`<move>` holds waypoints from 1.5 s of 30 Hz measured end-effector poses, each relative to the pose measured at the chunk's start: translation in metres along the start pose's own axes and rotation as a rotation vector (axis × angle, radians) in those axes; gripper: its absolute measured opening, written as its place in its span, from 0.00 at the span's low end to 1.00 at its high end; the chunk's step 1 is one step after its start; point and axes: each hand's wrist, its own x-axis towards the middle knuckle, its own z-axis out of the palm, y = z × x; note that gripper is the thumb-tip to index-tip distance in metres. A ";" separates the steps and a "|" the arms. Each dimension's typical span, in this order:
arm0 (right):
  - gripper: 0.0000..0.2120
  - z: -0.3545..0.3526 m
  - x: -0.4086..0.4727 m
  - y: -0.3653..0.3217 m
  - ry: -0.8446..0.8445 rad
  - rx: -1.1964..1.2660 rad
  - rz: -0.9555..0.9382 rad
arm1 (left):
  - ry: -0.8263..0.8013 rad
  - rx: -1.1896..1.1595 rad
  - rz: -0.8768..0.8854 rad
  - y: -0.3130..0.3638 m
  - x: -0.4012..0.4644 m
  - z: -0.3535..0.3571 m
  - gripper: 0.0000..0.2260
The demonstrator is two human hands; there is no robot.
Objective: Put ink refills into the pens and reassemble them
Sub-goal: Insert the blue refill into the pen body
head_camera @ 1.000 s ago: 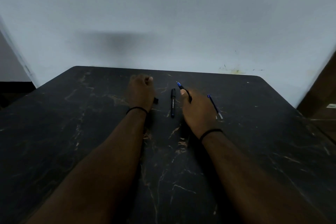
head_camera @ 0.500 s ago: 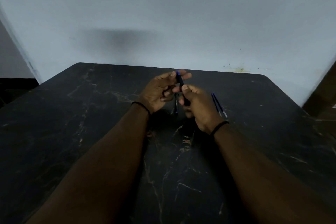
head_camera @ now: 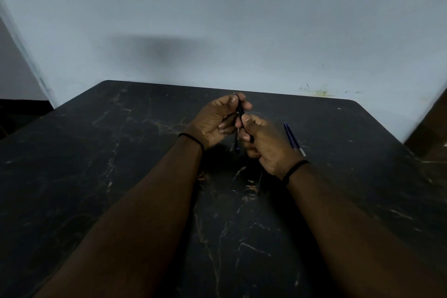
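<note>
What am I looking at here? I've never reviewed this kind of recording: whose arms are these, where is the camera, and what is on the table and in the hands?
There is no machine: a person works with bare hands, filmed by one wide-angle camera on their head, looking forward and down. The arms enter from the bottom edge. The left hand and right hand meet above a dark marble-patterned table set against a pale wall. Together they grip a dark pen: left fingertips pinch its far end, the right hand curls round its near part. A second dark pen lies below them, mostly hidden. Right of the hands lie blue ink refills; there seem to be two.
</note>
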 end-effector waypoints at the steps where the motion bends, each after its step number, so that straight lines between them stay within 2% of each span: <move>1: 0.14 0.001 0.000 0.001 0.028 -0.042 -0.016 | -0.010 -0.003 0.014 0.000 0.000 0.001 0.11; 6: 0.13 0.004 -0.001 0.004 0.144 -0.175 -0.128 | -0.013 0.031 0.056 0.000 0.002 0.002 0.10; 12: 0.08 0.004 -0.002 0.009 0.232 -0.192 -0.224 | 0.097 0.069 0.046 -0.004 0.001 0.001 0.09; 18: 0.17 0.002 0.002 0.008 0.387 -0.275 -0.201 | 0.093 0.116 0.023 -0.004 -0.002 -0.001 0.10; 22: 0.14 -0.003 0.003 0.008 0.389 -0.329 -0.197 | 0.040 0.152 0.000 -0.003 -0.004 -0.002 0.11; 30: 0.05 -0.006 0.002 0.011 0.327 -0.274 -0.213 | 0.113 0.152 0.008 -0.005 -0.003 -0.009 0.09; 33: 0.08 -0.006 0.003 0.010 0.346 -0.297 -0.199 | 0.151 0.144 0.008 -0.006 -0.002 -0.011 0.08; 37: 0.18 -0.004 0.003 0.009 0.383 -0.363 -0.165 | 0.200 0.141 0.019 -0.008 0.000 -0.014 0.08; 43: 0.07 -0.004 0.000 0.007 0.358 -0.307 -0.185 | 0.207 0.145 0.030 -0.008 0.001 -0.014 0.08; 45: 0.07 -0.004 0.001 0.008 0.367 -0.304 -0.178 | 0.206 0.145 0.028 -0.009 0.001 -0.014 0.08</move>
